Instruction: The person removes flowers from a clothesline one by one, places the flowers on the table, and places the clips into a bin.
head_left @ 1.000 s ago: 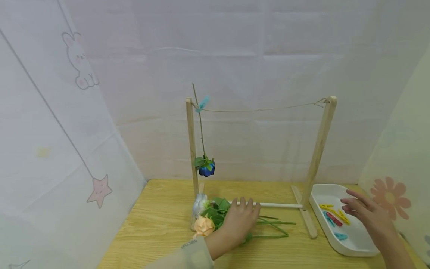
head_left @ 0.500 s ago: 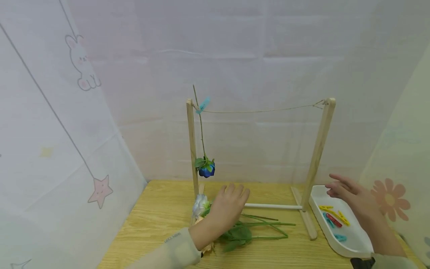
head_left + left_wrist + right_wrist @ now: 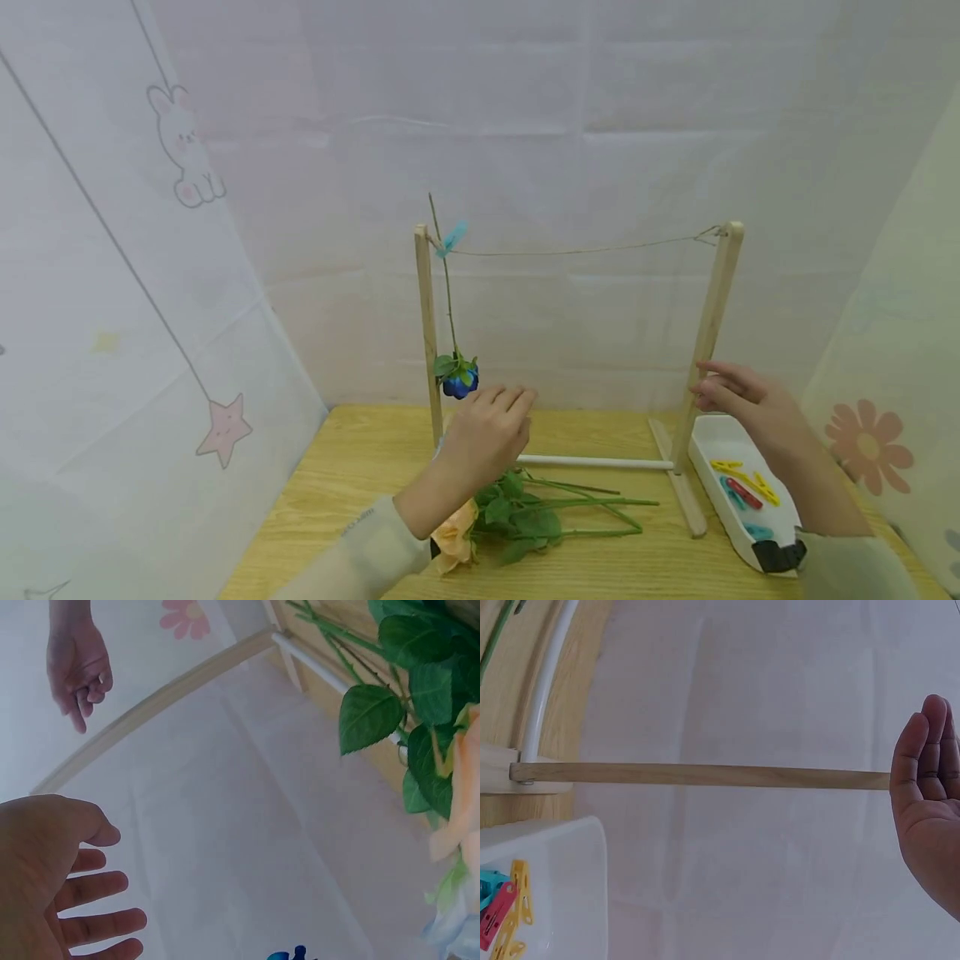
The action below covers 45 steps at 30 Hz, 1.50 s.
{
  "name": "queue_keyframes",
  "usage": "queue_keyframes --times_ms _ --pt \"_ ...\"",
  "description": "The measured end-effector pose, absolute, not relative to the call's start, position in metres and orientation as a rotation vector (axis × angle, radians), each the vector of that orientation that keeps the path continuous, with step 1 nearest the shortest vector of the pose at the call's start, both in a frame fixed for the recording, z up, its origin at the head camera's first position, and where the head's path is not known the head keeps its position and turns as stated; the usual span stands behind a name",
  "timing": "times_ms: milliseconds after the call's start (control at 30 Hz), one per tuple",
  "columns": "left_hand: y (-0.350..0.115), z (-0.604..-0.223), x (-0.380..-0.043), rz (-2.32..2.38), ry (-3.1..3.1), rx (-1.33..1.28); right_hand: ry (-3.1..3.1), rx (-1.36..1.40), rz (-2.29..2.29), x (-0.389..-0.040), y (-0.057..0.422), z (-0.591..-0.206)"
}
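My left hand (image 3: 483,437) hovers over the flowers with its fingers spread loosely and nothing in it, as the left wrist view confirms. Beneath it lie a peach rose (image 3: 455,537), green leaves (image 3: 517,517) and several stems; a pale blue flower (image 3: 450,930) is mostly hidden behind the hand in the head view. A blue rose (image 3: 460,379) hangs head down from the string (image 3: 570,252), held by a teal clothespin (image 3: 452,239). My right hand (image 3: 757,412), holding nothing, is raised in front of the right wooden post (image 3: 716,308), fingers slightly bent.
A white tray (image 3: 712,483) at the right holds yellow, red and teal clothespins (image 3: 499,915). The wooden frame's left post (image 3: 426,325) and a white crossbar (image 3: 600,462) stand on the wood-grain table (image 3: 337,467). Printed cloth hangs behind and at both sides.
My left hand has lifted off the flowers, moving up and left. My right hand has moved left and up from above the tray to the right post. The hanging blue rose stays put.
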State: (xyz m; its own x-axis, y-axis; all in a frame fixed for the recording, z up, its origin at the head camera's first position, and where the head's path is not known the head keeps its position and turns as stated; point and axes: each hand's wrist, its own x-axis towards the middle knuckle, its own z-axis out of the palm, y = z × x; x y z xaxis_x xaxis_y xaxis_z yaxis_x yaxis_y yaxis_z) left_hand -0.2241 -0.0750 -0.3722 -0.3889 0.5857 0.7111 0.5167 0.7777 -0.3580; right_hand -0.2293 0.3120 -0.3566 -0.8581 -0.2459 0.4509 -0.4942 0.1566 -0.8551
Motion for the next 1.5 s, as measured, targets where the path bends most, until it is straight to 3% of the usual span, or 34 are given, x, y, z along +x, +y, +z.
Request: queue_keyframes --times_ms 1500 --pt "-0.124 -0.324 -0.249 -0.198 -2.082 -0.639 -2.361 0.731 1.576 -0.247 0.266 -0.289"
